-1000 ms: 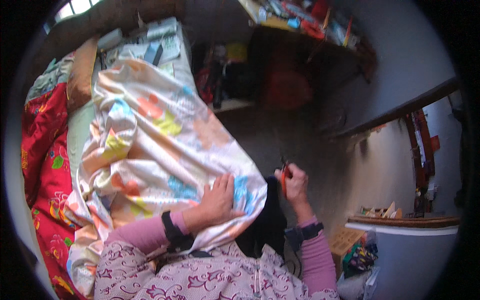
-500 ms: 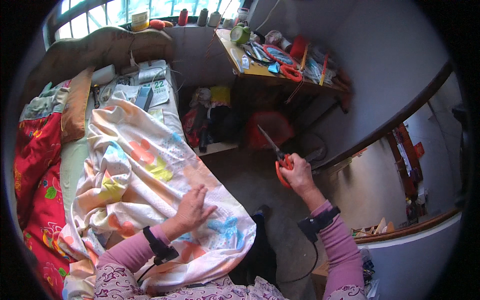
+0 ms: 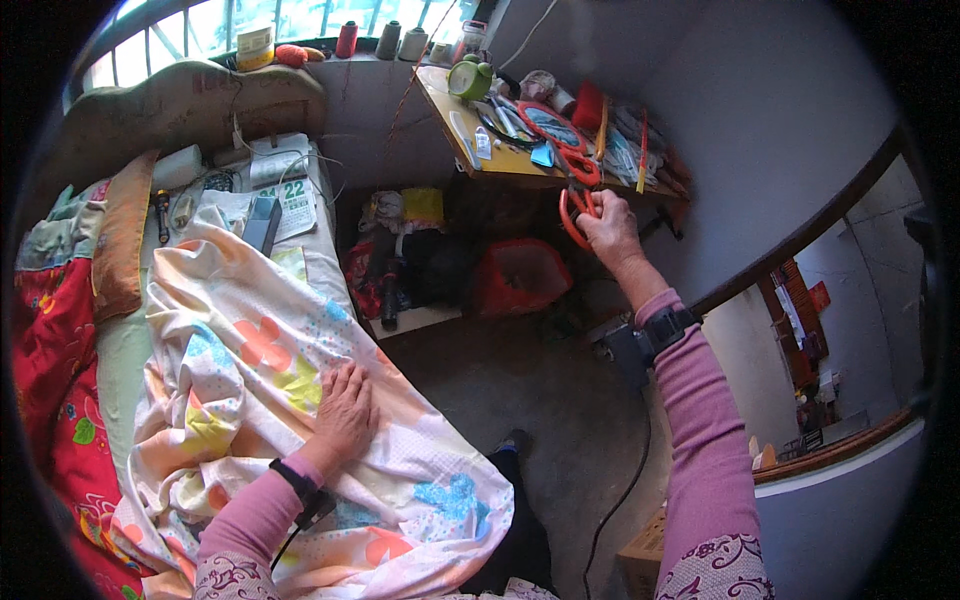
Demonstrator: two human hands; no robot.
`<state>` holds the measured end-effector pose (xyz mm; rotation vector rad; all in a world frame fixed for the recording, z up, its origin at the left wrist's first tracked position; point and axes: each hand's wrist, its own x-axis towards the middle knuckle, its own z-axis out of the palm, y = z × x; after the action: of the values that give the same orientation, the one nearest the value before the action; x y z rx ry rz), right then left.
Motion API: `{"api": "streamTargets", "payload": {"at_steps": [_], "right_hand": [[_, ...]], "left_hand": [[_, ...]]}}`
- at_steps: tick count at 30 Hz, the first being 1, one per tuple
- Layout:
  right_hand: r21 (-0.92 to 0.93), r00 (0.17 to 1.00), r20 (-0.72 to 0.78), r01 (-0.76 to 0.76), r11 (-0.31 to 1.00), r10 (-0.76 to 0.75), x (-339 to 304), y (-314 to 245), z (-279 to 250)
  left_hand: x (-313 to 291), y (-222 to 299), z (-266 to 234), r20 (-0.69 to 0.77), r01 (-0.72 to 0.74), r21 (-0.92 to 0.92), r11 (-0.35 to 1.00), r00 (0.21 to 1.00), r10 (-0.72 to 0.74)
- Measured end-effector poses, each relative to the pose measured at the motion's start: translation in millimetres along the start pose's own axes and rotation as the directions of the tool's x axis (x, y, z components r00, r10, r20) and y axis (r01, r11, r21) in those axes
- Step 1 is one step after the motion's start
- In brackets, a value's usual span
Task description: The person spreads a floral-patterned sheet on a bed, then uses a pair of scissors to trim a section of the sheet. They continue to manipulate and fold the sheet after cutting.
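Observation:
My right hand grips scissors by their red-orange handles, close to the front edge of a wooden table. The blades are hard to make out against the clutter there. Behind them on the tabletop lies another red-handled item, partly covered by the scissors. My left hand rests flat, fingers forward, on a pale flowered cloth spread in folds over the bed. Nothing is held in it.
The table bears a green alarm clock, a red-rimmed mirror and loose tools. Below it stands a red bin. Thread spools line the windowsill. A calendar and grey box lie on the bed.
My right arm has stretched forward, carrying the scissors from over the floor to the table's edge. My left hand has shifted forward and left, and now lies flat on the cloth.

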<state>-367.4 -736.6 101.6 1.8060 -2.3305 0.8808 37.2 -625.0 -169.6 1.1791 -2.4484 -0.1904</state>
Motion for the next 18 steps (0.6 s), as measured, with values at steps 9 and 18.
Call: {"api": "streamTargets", "payload": {"at_steps": [9, 18], "right_hand": [[-0.274, 0.987, -0.042, 0.139, 0.952, -0.156, 81.3, 23.7, 27.4], [-0.363, 0.989, -0.067, 0.101, 0.926, -0.134, 160.6, 49.4, 41.9]], "left_hand": [[0.3, 0.6, -9.3, 0.008, 0.021, -0.068, 0.997, 1.0, -0.021], [3.0, -0.1, -14.0, 0.034, 0.047, -0.11, 0.993, 0.998, -0.044]]}}
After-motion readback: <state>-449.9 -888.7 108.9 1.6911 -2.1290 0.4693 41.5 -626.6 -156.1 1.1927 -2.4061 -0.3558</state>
